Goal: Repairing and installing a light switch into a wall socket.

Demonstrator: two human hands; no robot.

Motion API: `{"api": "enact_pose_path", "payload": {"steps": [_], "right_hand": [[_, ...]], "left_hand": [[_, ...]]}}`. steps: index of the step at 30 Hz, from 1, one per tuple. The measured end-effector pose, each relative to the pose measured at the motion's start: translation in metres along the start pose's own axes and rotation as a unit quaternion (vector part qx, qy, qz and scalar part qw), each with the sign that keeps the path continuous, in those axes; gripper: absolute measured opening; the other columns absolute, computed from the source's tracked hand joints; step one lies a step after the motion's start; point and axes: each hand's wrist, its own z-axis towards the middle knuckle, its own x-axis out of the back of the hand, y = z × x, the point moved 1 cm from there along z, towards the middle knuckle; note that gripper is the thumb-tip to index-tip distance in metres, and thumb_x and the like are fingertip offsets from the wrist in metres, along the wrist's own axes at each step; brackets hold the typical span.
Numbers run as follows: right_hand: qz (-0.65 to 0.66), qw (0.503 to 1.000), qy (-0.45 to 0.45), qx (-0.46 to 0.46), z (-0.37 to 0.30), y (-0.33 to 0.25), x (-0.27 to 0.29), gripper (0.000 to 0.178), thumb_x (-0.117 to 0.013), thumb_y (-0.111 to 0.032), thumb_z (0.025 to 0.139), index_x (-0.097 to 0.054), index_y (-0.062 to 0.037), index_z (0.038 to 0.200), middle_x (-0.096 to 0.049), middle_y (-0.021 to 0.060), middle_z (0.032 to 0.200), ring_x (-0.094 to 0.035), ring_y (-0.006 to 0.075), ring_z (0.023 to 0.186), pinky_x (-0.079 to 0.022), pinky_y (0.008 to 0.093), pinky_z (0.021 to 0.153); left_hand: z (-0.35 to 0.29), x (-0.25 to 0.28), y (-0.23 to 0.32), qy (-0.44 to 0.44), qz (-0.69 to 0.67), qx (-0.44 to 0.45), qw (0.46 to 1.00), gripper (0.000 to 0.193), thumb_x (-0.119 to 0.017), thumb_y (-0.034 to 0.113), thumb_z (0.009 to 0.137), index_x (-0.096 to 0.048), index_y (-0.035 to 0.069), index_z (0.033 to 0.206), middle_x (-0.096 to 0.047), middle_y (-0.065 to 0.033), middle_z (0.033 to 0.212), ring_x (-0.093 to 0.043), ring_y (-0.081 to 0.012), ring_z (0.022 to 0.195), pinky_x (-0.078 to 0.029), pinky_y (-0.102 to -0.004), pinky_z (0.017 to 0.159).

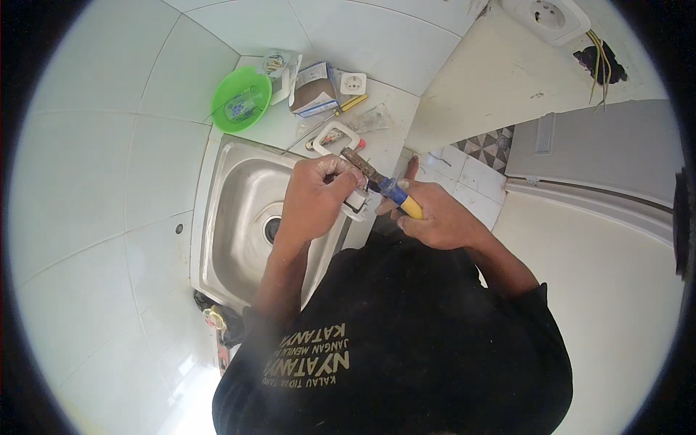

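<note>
Fitting in hand, wall hole uncovered

The left hand (313, 194) was closed on a small white fitting (355, 201) near the sink (235, 188); the right hand (438, 216) was wrapped around blue-and-yellow pliers (393, 191). Whether their jaws bit anything could not be told. One socket (549, 16) already sat on the wall (478, 72), but wires (600, 65) showed at an open hole (616, 69), and another socket (353, 83) and a white frame (353, 135) lay unmounted on the worktop (284, 122).

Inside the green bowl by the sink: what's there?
The green bowl holds a clear item with blue markings, possibly a cup or glass. Anything directly beneath it can't be made out.
</note>
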Motion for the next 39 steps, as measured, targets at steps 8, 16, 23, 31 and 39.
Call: {"api": "enact_pose_path", "payload": {"steps": [8, 16, 23, 31, 39], "right_hand": [[0.01, 0.999, 0.023, -0.029, 0.003, 0.005, -0.009, 0.025, -0.055, -0.011, 0.072, -0.068, -0.0006, 0.09, -0.062, 0.0211, 0.085, -0.06, 0.0383, 0.089, -0.046, 0.0457, 0.087], [-0.075, 0.984, 0.09, 0.134, 0.016, 0.026, -0.009, 0.024, -0.059, -0.003, 0.068, -0.066, -0.0007, 0.091, -0.062, 0.0184, 0.102, -0.06, 0.0373, 0.098, -0.047, 0.0449, 0.088], [-0.17, 0.932, 0.123, 0.295, 0.032, 0.023, 0.008, 0.028, -0.061, 0.0, 0.069, -0.067, -0.0042, 0.096, -0.061, 0.0151, 0.116, -0.062, 0.0359, 0.101, -0.05, 0.0395, 0.087], [-0.126, 0.988, 0.019, 0.092, 0.019, 0.016, 0.001, 0.03, -0.06, -0.002, 0.067, -0.068, -0.0027, 0.096, -0.063, 0.0176, 0.097, -0.061, 0.037, 0.09, -0.05, 0.0382, 0.08], [0.252, 0.963, -0.077, -0.052, -0.003, 0.022, -0.028, 0.035, -0.057, -0.006, 0.067, -0.072, 0.003, 0.097, -0.063, 0.0101, 0.084, -0.057, 0.0183, 0.076, -0.046, 0.0328, 0.07]], "left_hand": [[0.0, 0.005, 0.002, -0.023, -0.001, -0.021, 1.0, 0.014, -0.063, 0.01, 0.083, -0.069, -0.003, 0.082, -0.067, -0.007, 0.07, -0.057, -0.0087, 0.062, -0.043, -0.0257, 0.057], [-0.002, 0.011, 0.007, -0.143, -0.258, 0.084, 0.952, 0.011, -0.064, 0.006, 0.08, -0.067, -0.004, 0.082, -0.068, -0.0102, 0.076, -0.065, -0.0166, 0.073, -0.049, -0.0277, 0.066], [-0.008, -0.005, -0.002, -0.329, -0.49, 0.159, 0.791, 0.013, -0.066, 0.009, 0.08, -0.063, -0.003, 0.08, -0.065, -0.0152, 0.081, -0.067, -0.0271, 0.078, -0.054, -0.0347, 0.069], [-0.019, 0.004, 0.021, -0.007, 0.075, -0.042, 0.996, 0.01, -0.06, 0.005, 0.083, -0.066, -0.002, 0.079, -0.068, -0.0115, 0.08, -0.063, -0.0197, 0.067, -0.047, -0.0354, 0.06], [-0.023, 0.009, 0.034, 0.0, 0.255, -0.254, 0.933, 0.004, -0.061, 0.003, 0.078, -0.063, 0.0, 0.076, -0.06, -0.014, 0.071, -0.058, -0.0324, 0.066, -0.046, -0.0386, 0.061]]}}
